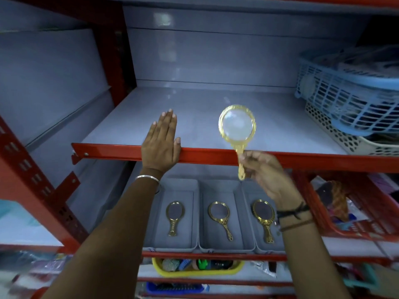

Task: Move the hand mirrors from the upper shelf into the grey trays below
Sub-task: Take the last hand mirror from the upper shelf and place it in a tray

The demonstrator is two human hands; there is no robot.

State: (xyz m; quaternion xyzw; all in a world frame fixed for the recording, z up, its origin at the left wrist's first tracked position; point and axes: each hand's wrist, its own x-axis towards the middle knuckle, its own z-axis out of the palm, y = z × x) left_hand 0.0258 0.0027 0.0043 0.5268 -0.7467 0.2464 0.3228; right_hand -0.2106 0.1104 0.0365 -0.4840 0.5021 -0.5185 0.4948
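No legible text, label, brand or number found.

Small dark marks sit on the front lips of the grey trays below the upper shelf, too small to read. Packets to the right of the trays, in the red basket, are blurred; any print on them cannot be made out.

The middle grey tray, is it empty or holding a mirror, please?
Holding one: a gold hand mirror lies flat inside the middle grey tray.

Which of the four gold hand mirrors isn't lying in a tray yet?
The gold hand mirror held upright by its handle in the right hand, in front of the upper shelf. The other three each lie flat in a grey tray below.
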